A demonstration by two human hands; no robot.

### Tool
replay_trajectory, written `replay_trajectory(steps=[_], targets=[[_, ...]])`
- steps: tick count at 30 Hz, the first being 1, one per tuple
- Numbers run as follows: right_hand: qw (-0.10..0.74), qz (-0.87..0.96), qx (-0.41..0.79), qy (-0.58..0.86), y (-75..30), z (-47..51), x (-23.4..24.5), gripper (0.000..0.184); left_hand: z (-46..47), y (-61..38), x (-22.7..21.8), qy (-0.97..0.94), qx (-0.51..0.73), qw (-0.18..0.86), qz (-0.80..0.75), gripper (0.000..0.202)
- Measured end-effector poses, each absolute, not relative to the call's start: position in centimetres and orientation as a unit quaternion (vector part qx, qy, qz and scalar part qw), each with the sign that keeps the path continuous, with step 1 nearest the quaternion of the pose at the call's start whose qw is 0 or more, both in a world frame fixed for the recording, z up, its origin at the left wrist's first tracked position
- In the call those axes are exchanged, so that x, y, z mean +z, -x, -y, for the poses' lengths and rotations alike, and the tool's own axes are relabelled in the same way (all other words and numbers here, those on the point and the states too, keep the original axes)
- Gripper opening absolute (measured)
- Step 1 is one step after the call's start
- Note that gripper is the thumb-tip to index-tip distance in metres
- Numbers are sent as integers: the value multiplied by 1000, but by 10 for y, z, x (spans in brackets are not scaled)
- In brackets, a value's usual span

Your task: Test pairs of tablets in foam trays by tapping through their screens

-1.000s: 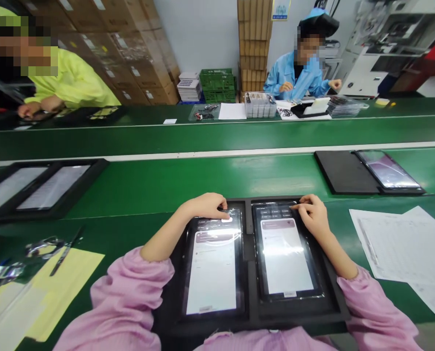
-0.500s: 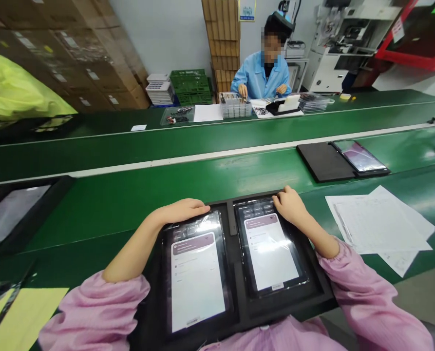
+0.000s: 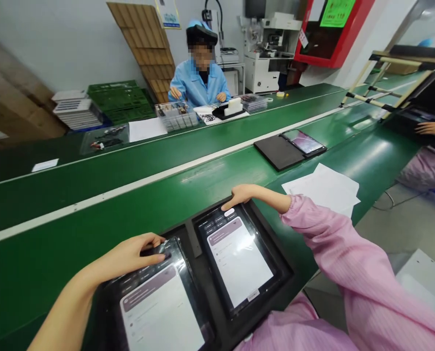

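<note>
The left hand (image 3: 137, 256) curls over the top edge of the left tablet (image 3: 159, 307), thumb on the glass; whether it grips or merely rests, I cannot tell. That tablet lies at the left compartment of a black tray (image 3: 202, 275), foam by its look. The right tablet (image 3: 239, 258) lies in the right compartment, with the right hand (image 3: 241, 195) holding nothing, one finger extended to the top of its lit screen. Both tablets should handle as flat, stiff, fairly light slabs with slick, breakable faces; opposite long edges would make the safest hold. The tray, likely light and soft, is better supported from beneath.

The green table (image 3: 129, 209) is smooth and glossy, crossed by a pale strip. Beyond it, from the left, are cardboard boxes (image 3: 5, 97), green crates (image 3: 118, 102), a co-worker in a blue jacket (image 3: 198, 80), an open black case (image 3: 279, 152) with another tablet (image 3: 305, 141), loose papers (image 3: 323, 187), a red cabinet (image 3: 330, 29) and, far right, another person's hand (image 3: 434, 128).
</note>
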State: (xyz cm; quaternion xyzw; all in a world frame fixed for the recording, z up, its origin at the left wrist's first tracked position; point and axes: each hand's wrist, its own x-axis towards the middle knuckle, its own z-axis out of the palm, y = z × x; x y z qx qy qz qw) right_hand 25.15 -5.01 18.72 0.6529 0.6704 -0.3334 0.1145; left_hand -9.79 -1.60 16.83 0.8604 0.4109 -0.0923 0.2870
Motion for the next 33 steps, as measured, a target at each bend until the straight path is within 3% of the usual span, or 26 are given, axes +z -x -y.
replay_trajectory(steps=[4, 8, 12, 14, 16, 18, 19, 20, 23, 27, 29, 33], targets=[[116, -665, -352, -649, -250, 47, 186, 63, 13, 101, 165, -842, -117, 319, -418, 67], [85, -667, -344, -655, -249, 60, 186, 84, 26, 103, 163, -840, -116, 320, -423, 67], [104, -734, -200, -640, -241, 91, 175, 87, 60, 96, 159, -861, -160, 206, -437, 96], [103, -761, -126, -627, -240, 101, 165, 88, 72, 89, 156, -872, -152, 130, -448, 95], [64, -757, -105, -642, -243, 102, 155, 74, 74, 82, 152, -874, -110, 97, -463, 63], [14, -741, -113, -662, -248, 95, 146, 38, 69, 79, 150, -858, -63, 100, -501, 23], [-5, -734, -114, -669, -250, 92, 142, 19, 66, 78, 148, -845, -46, 103, -523, 24], [-18, -730, -109, -674, -251, 89, 138, 7, 64, 78, 147, -832, -35, 105, -543, 31], [-72, -729, -84, -675, -253, 97, 121, 27, 70, 80, 142, -834, -7, 111, -540, 38], [-257, -761, -49, -593, -254, 138, 94, 54, 96, 83, 135, -877, 17, 96, -470, 47], [-297, -771, -49, -561, -255, 161, 87, 51, 107, 86, 134, -885, 13, 95, -456, 67], [-292, -804, -51, -516, -256, 191, 94, 28, 114, 93, 135, -894, -30, 141, -424, 102]])
